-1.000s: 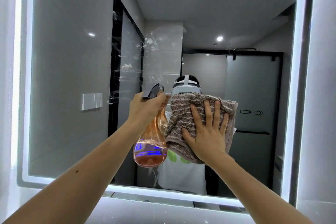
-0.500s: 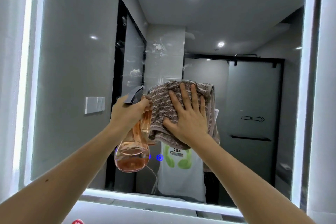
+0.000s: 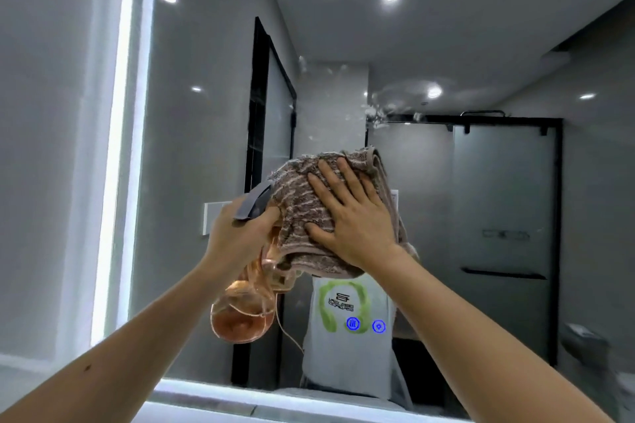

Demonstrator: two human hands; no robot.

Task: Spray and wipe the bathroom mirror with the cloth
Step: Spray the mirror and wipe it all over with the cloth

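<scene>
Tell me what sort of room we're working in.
Most likely a home bathroom: a large backlit wall mirror reflects a glass shower door with a black bar handle.

Brown cloth (image 3: 309, 213) with pale wavy stripes (amber spray bottle (image 3: 242, 316), grey nozzle)

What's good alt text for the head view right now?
A right hand presses a brown cloth flat against a bathroom mirror, while the left hand holds an amber spray bottle beside it. Spray droplets remain on the glass above the cloth.
</scene>
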